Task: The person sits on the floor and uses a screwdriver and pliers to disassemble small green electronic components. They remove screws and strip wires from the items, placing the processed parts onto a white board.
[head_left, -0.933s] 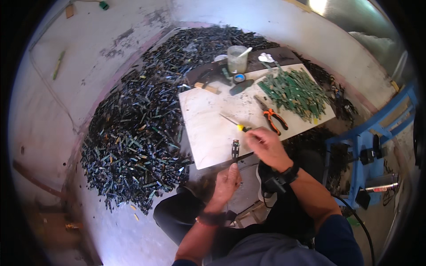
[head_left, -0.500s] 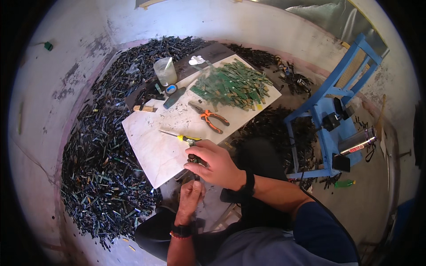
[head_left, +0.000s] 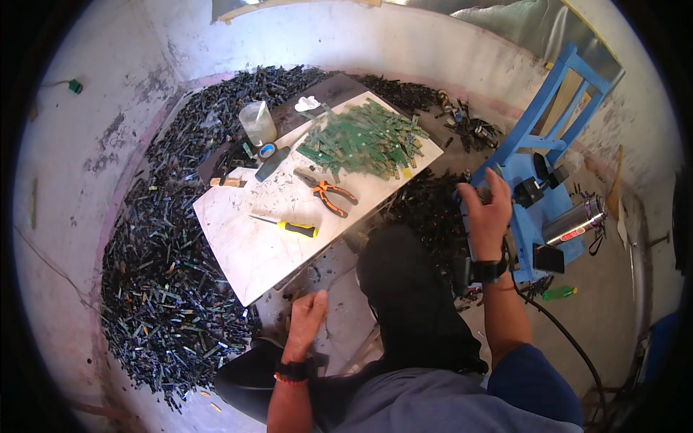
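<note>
My right hand (head_left: 489, 215) is out at the right, beside the blue chair, thumb and fingers spread apart, with nothing I can make out between them. Below the board's front edge, my left hand (head_left: 307, 317) is closed over my lap; its curled fingers hide whatever it may hold. A yellow-and-black screwdriver (head_left: 297, 229) lies on the white board (head_left: 238, 249), nearest the hands. Just beyond it are orange-handled pliers (head_left: 330, 196), jaws toward the far left. A heap of green circuit board strips (head_left: 361, 141) covers the board's far right part.
A cloudy plastic cup (head_left: 258, 123), blue tape roll (head_left: 267, 151) and dark oblong tool (head_left: 272, 164) stand along the board's far left. Dark scrap strips (head_left: 173, 289) are piled on the floor. The blue chair (head_left: 530, 144) holds a steel flask (head_left: 575, 221) and black devices.
My right hand has left the board's front edge and swung right to the chair, its fingers opening; the dark piece it held is out of sight. My left hand stays nearly in place.
</note>
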Demonstrator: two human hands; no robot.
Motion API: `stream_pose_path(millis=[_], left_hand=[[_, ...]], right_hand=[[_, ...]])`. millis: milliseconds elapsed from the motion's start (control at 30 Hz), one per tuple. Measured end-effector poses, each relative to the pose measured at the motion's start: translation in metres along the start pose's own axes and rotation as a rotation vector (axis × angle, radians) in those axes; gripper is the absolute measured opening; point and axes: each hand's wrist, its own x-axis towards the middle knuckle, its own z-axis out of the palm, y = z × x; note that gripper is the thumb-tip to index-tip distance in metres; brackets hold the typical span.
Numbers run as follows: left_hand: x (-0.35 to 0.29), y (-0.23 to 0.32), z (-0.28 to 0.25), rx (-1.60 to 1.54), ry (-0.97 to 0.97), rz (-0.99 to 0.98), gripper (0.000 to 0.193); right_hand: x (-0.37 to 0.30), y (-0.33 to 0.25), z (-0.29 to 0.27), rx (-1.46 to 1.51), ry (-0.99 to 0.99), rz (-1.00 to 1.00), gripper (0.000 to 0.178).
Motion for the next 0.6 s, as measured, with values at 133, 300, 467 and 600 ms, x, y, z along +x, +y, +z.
stream_pose_path(millis=[133,300,467,600], left_hand=[[-0.001,-0.004,-0.004,0.016,0.091,-0.054,0.051],[-0.002,-0.012,-0.007,0.011,0.068,-0.036,0.051],[-0.002,-0.009,-0.007,-0.077,0.074,-0.120,0.054],[-0.003,0.009,-0.015,-0.277,0.077,-0.225,0.064]], right_hand=[[-0.012,0.041,-0.024,0.243,0.164,0.354,0.030],[-0.027,-0.034,-0.009,0.744,-0.137,0.432,0.036],[-0.057,-0.092,0.038,0.999,-0.639,0.647,0.030],[-0.104,-0.104,0.095,1.017,-0.987,0.591,0.015]])
